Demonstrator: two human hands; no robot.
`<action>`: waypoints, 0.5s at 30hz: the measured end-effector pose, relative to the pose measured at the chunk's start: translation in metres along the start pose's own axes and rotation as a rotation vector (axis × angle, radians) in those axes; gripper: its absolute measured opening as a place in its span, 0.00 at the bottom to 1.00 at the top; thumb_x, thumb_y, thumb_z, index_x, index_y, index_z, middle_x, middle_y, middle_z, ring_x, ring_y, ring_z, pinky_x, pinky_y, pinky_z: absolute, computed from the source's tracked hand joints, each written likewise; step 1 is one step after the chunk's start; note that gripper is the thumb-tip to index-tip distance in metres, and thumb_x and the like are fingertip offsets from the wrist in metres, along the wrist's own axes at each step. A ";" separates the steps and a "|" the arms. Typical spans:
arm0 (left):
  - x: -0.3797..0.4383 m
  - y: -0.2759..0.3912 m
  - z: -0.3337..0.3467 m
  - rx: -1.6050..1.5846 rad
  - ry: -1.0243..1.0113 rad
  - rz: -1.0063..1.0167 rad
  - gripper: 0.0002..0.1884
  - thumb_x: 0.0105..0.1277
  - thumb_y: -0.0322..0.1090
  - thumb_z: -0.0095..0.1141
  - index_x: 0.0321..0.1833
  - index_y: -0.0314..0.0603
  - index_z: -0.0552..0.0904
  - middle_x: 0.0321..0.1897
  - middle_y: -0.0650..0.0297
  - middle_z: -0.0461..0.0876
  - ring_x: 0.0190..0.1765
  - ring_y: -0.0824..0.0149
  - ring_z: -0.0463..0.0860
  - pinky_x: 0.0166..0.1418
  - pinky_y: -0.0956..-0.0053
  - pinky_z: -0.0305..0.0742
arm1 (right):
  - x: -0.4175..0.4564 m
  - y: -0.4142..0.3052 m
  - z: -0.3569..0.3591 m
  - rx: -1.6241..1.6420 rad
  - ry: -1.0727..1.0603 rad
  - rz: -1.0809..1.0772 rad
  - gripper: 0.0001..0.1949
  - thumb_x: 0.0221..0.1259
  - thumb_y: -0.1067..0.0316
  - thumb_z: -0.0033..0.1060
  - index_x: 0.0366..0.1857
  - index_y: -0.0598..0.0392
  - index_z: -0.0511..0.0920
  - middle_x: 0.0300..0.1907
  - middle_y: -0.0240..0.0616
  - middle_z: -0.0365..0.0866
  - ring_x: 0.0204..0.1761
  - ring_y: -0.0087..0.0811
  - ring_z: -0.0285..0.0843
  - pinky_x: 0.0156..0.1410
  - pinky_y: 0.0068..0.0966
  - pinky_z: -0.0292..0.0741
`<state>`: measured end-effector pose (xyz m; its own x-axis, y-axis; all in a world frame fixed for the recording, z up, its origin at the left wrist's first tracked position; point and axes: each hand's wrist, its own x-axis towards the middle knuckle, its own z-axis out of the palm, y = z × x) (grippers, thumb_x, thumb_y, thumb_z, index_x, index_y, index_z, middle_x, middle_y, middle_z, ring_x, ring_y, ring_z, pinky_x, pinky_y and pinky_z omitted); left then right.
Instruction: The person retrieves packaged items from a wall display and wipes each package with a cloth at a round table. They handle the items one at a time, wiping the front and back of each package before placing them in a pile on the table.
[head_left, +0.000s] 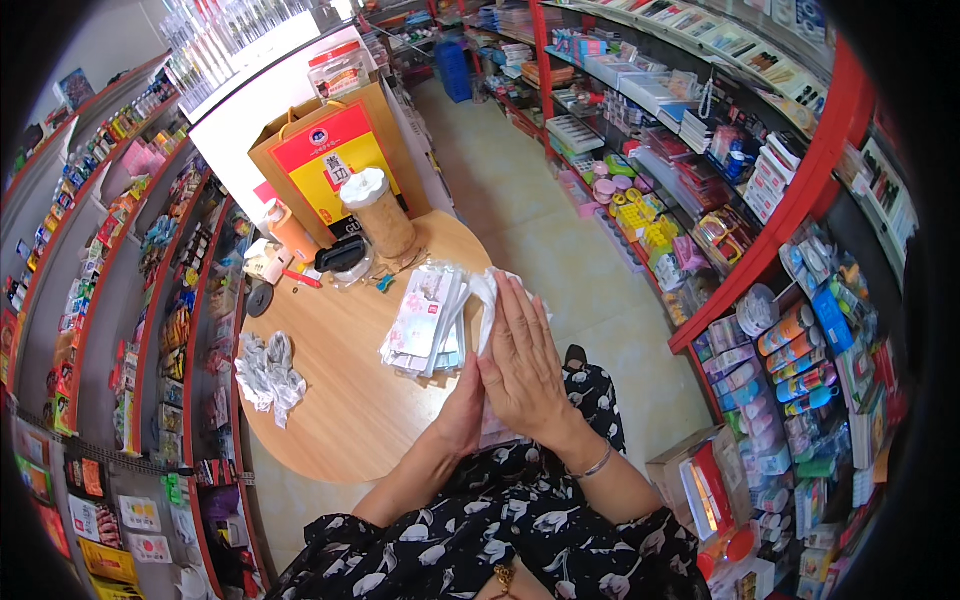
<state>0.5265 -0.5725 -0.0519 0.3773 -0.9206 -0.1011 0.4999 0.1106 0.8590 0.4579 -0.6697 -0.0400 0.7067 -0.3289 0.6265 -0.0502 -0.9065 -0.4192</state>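
Note:
My right hand lies flat, fingers together, against a thin white crumpled cloth or bag that shows past its fingertips. My left hand is close against it, thumb up; its fingers are hidden behind the right hand. A pale pink flat surface shows between the wrists, but I cannot tell whether the left hand grips it. Left of my hands, a stack of flat clear-wrapped packets with pink flower prints rests on the round wooden table.
Crumpled grey-white cloth or plastic lies at the table's left. Toward the back stand a white-lidded jar, an orange bottle, a black container and a paper gift bag. Stocked shelves line both sides.

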 end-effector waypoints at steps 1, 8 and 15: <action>0.000 0.000 -0.003 -0.037 -0.046 -0.026 0.37 0.76 0.59 0.27 0.78 0.40 0.47 0.78 0.62 0.48 0.78 0.64 0.50 0.79 0.68 0.45 | 0.002 0.001 -0.002 0.004 0.017 0.003 0.31 0.72 0.57 0.35 0.70 0.71 0.52 0.75 0.55 0.48 0.76 0.51 0.46 0.79 0.46 0.42; 0.003 0.014 -0.005 0.059 -0.236 -0.012 0.40 0.71 0.44 0.52 0.79 0.43 0.45 0.76 0.60 0.53 0.73 0.62 0.60 0.75 0.64 0.56 | 0.018 0.032 -0.014 0.216 0.030 0.134 0.17 0.72 0.60 0.38 0.48 0.64 0.72 0.51 0.51 0.74 0.55 0.50 0.70 0.61 0.43 0.65; 0.007 0.012 -0.014 -0.080 -0.355 -0.193 0.42 0.69 0.40 0.56 0.79 0.44 0.45 0.72 0.58 0.60 0.65 0.61 0.71 0.70 0.64 0.66 | 0.029 0.047 -0.019 0.256 0.168 0.344 0.20 0.74 0.58 0.41 0.26 0.62 0.74 0.21 0.54 0.73 0.27 0.59 0.71 0.31 0.43 0.68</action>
<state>0.5464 -0.5727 -0.0493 -0.0149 -0.9978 -0.0653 0.5997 -0.0612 0.7979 0.4621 -0.7267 -0.0291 0.5543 -0.6565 0.5117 -0.0705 -0.6496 -0.7570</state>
